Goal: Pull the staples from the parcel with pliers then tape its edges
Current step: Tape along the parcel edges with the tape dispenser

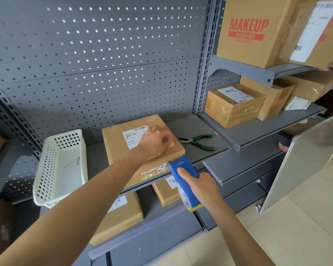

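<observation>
Parcel, a flat brown cardboard box with a white shipping label on top, lies on the grey metal shelf in front of a perforated back panel. The left hand rests on the parcel's top near its right side, fingers loosely curled with the tips down on the cardboard, gripping nothing. The right hand is wrapped round a blue tape dispenser, thumb pressed flat along its upper face, and the dispenser's front edge sits against the parcel's near right corner; a roll of printed tape shows at the dispenser's lower end. Green-handled pliers lie on the shelf just right of the parcel, handles spread apart, touched by neither hand. A white plastic basket stands on the shelf left of the parcel, with a few thin metal pieces in its bottom. The parcel's front face carries a torn white patch. More cardboard boxes sit on the shelves to the right, one printed MAKEUP, and others on the shelf below.
</observation>
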